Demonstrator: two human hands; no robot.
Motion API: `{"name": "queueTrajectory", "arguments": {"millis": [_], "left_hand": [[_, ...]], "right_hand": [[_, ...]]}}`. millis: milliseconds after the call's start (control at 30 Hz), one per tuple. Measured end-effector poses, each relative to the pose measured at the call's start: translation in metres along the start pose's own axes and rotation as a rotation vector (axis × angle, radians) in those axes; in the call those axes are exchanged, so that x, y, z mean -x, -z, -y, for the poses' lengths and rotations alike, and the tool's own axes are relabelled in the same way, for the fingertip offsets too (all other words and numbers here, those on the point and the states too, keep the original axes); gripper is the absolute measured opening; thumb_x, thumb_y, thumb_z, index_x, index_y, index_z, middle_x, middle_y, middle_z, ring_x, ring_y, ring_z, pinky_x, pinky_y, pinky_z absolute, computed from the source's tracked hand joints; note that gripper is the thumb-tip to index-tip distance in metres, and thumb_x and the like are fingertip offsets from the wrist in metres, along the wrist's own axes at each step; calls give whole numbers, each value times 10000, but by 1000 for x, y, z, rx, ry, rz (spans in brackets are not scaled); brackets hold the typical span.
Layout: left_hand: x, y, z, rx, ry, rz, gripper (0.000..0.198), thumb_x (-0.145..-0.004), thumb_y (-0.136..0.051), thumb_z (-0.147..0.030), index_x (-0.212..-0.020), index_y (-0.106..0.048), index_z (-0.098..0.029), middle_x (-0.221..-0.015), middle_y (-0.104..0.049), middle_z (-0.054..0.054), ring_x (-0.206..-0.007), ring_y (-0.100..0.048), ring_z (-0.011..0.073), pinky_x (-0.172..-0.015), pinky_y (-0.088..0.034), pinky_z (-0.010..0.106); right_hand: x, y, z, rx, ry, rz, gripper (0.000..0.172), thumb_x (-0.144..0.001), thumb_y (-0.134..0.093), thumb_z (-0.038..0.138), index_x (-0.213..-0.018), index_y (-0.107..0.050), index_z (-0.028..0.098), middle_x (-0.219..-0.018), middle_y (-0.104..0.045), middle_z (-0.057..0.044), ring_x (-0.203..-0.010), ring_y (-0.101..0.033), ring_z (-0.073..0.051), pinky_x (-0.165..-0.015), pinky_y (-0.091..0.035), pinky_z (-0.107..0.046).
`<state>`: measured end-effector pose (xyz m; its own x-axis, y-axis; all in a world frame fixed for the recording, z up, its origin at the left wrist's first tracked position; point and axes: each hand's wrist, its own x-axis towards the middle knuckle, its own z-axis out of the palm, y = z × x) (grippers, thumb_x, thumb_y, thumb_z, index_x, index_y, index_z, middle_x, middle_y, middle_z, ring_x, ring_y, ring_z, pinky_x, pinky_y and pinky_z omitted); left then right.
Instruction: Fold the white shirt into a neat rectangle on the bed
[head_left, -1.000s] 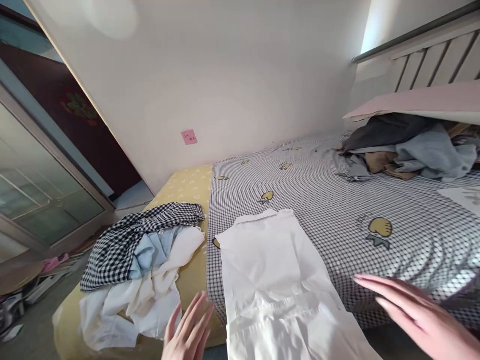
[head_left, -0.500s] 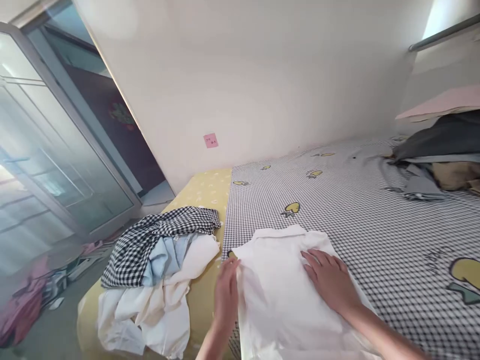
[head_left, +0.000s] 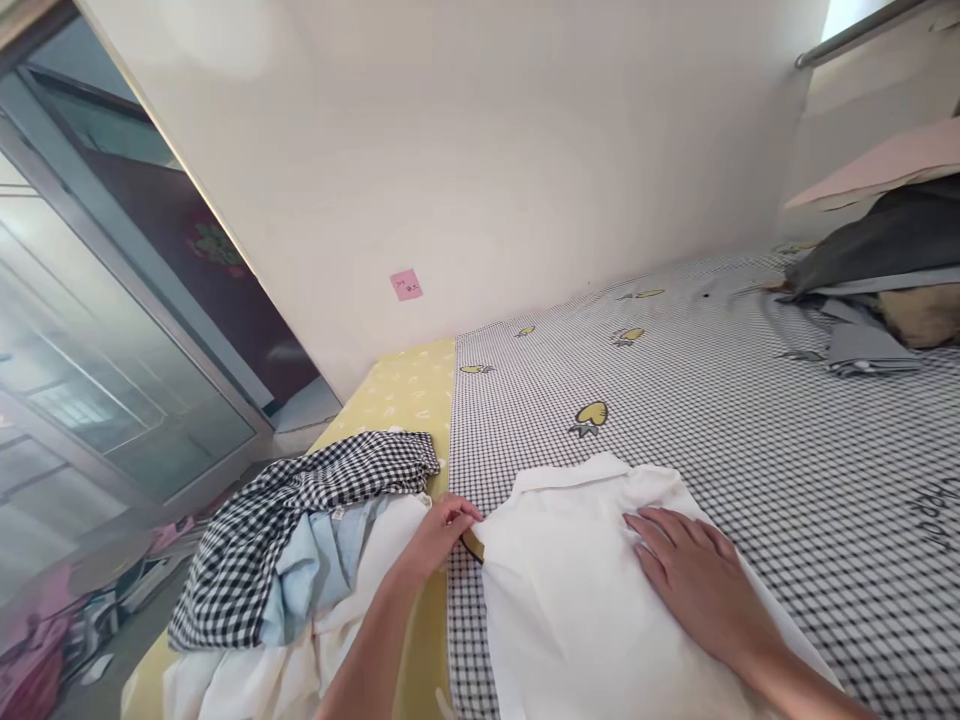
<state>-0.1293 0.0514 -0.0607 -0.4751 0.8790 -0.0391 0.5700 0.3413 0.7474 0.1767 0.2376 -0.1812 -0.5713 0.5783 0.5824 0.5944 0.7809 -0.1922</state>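
A white collared shirt (head_left: 570, 570) lies spread on the checked bedsheet, its collar pointing away from me. My left hand (head_left: 444, 530) pinches the shirt's left shoulder edge between thumb and fingers. On the right half of the shirt my right hand (head_left: 690, 580) rests flat, palm down, with its fingers stretched out. The lower end of the shirt runs out of view at the bottom.
Left of the shirt lies a heap with a black-and-white gingham garment (head_left: 300, 520), a light blue garment (head_left: 311, 570) and white clothes (head_left: 247, 685). More dark and grey clothes (head_left: 885, 240) sit at the far right of the bed. A wall (head_left: 487, 150) stands behind.
My left hand has moved from alongside the shirt's left edge to its shoulder corner, now drawn outward. My right hand still lies flat on the shirt. The view has shifted slightly.
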Motion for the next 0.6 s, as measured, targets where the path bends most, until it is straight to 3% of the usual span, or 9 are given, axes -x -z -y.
{"name": "queueTrajectory", "arguments": {"millis": [133,200,333,467,600], "left_hand": [[-10,17,-2,-90,-58,92,317,-885,-513,-299,-1118,-725,-264,-1298,-559,88,-1145,-592,218,-1029,-509,412],[-12,22,0,-139,-73,145,308,-875,-516,-256,-1076,-747,-294,-1448,-513,76,-1329,-525,243,-1095,-480,437],[-11,17,7,-234,-99,205,329,-788,-618,-200,-1064,-754,-317,-1592,-452,38,-1451,-458,278,-1063,-525,446],[-15,10,4,-372,-183,102,296,-823,-560,-154,-1006,-763,-268,-1575,-489,82,-1429,-496,269,-1086,-518,441],[-23,18,-13,-533,-280,-5,335,-833,-484,-75,-882,-759,-259,-1472,-595,81,-1401,-511,294,-1202,-373,562]], "right_hand": [[-1,1,2,6,-17,-3,439,-994,-342,360,-1233,-702,283,-1280,-720,-69,-1173,-633,-282,-1057,-411,-526],[-1,1,2,-2,-25,0,429,-983,-359,348,-1228,-706,292,-1274,-722,-69,-1168,-632,-284,-1057,-414,-522],[-2,2,3,-4,-36,4,426,-983,-367,344,-1237,-704,290,-1284,-717,-69,-1178,-625,-287,-1060,-417,-525],[-3,3,5,10,-29,9,431,-1000,-353,337,-1250,-699,280,-1296,-711,-69,-1192,-620,-286,-1066,-416,-537],[-3,3,4,3,-36,33,423,-1005,-360,323,-1255,-698,284,-1313,-705,-64,-1207,-614,-283,-1067,-422,-537]]}}
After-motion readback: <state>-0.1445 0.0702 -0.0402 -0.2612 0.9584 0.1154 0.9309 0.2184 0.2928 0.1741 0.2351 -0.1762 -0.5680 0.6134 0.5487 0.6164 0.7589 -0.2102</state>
